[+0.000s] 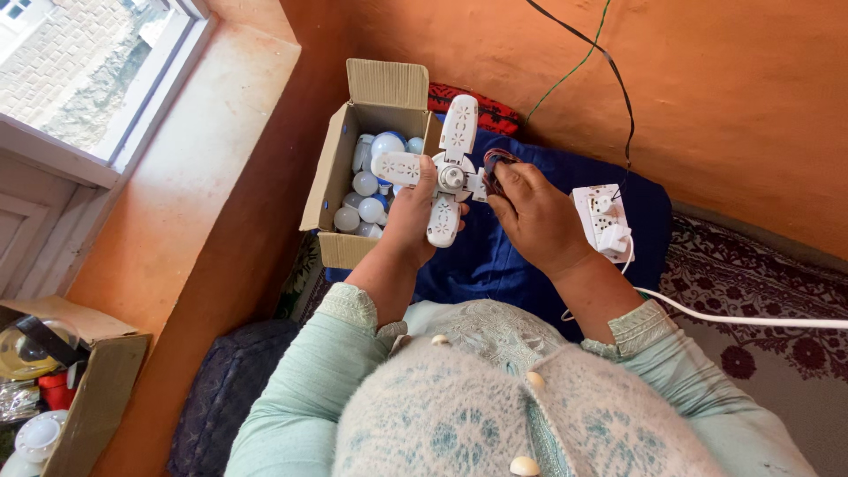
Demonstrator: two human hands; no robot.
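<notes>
white four-bladed lamp point(444, 170), perforated panels

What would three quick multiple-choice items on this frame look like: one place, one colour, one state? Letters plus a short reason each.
1. Where is the open cardboard box of bulbs?
A. Left of the hands, by the orange wall
B. On the person's lap
C. On the window sill

2. What colour is the cloth under the hands?
A. Red
B. Dark blue
C. Green

3. How is the white folding-blade lamp held?
A. Lying loose on the cloth
B. Gripped in the left hand, with the right hand at its side
C. Packed in the box

Answers:
1 A: the box sits left of both hands, against the wall.
2 B: blue fabric spreads below the lamp and beneath the white power strip.
3 B: left fingers wrap the lamp hub while the right hand touches its right edge.
</notes>
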